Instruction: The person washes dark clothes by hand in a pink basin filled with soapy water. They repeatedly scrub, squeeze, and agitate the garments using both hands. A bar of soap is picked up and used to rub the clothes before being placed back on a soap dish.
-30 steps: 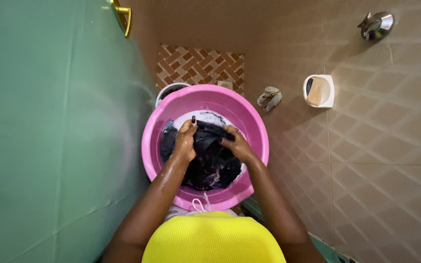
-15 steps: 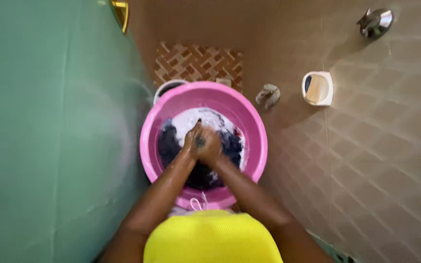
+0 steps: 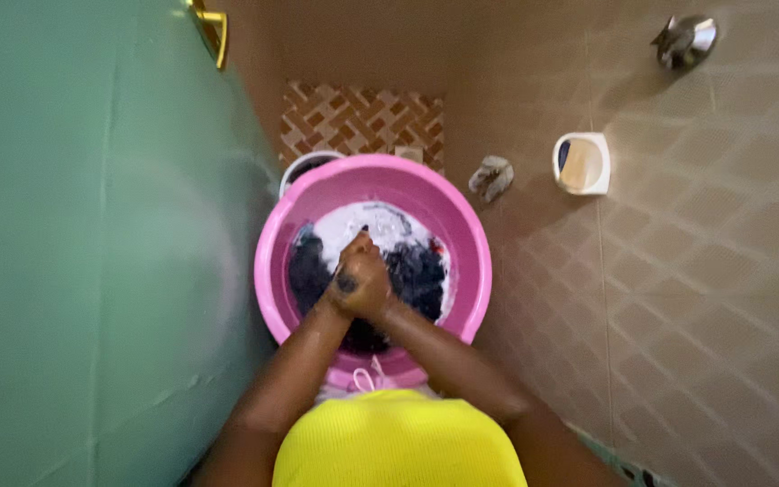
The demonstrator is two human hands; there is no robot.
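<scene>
Below the head camera, on a brown tiled floor:

1. Pink basin (image 3: pixel 475 271), round, plastic. It stands on the floor between a green wall panel (image 3: pixel 92 271) on the left and a tiled wall (image 3: pixel 696 298) on the right. It holds soapy water with white foam (image 3: pixel 380 225) toward the far side.

2. Dark cloth (image 3: pixel 416 275), wet, lying in the basin. Most of it is sunk in the water, with folds showing on either side of the hands. A small red patch shows at its right edge; what that is cannot be told.

3. Left hand (image 3: pixel 349 280) and right hand (image 3: pixel 373 287), pressed close together over the middle of the basin. Both are closed tight around a bunched part of the dark cloth. Both forearms are wet.

4. Washing state, as a judgement: the cloth is soaked and soaped, and the closed, joined hands suggest rubbing in progress. Foam remains in the water, so rinsing and wringing look not yet done.

5. White bucket (image 3: pixel 304 167), only its rim showing, just behind the basin on the left.

6. Patterned mat (image 3: pixel 362 117), woven brown and cream, on the floor beyond the basin.

7. White soap dish (image 3: pixel 583 164), fixed to the tiled wall, with a bar inside.

8. Metal tap (image 3: pixel 685 41), high on the tiled wall.

9. Grey crumpled lump (image 3: pixel 491 177), perhaps a sponge, near the basin's far right edge.

10. Yellow top (image 3: pixel 398 442), worn by the person, at the bottom edge.
</scene>
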